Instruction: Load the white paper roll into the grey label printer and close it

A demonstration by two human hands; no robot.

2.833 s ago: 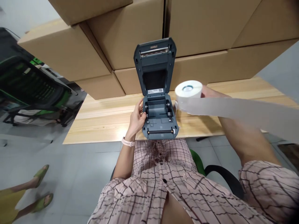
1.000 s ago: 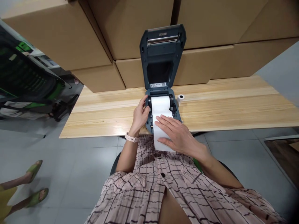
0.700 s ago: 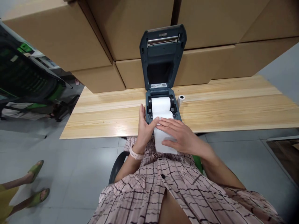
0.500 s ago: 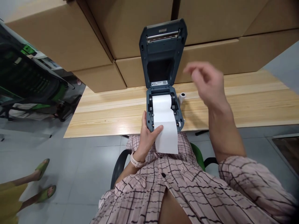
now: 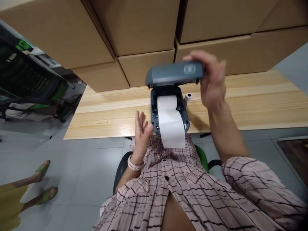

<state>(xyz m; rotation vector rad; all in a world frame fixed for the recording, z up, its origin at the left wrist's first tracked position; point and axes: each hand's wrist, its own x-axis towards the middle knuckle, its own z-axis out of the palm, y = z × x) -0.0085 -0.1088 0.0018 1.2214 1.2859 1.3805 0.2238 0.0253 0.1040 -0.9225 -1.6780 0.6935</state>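
A dark blue-grey label printer (image 5: 154,119) stands at the table's front edge, its lid (image 5: 173,74) partly lowered over the body. My right hand (image 5: 213,80) grips the lid's right side, thumb and fingers around its edge, slightly blurred. Inside the printer sits a white paper roll (image 5: 167,102). A strip of label paper (image 5: 172,134) runs from it over the front edge and hangs down above my lap. My left hand (image 5: 142,133) is off the paper, just left of the printer, fingers spread and holding nothing.
A small white roll (image 5: 188,98) stands right of the printer on the wooden table (image 5: 110,117). Stacked cardboard boxes (image 5: 146,32) line the table's back. An office chair (image 5: 29,73) is at the left. Another person's feet in green slippers (image 5: 47,195) show at lower left.
My right hand has taken hold of the printer lid and swung it forward and down from upright. My left hand has let go of the paper strip and moved left.
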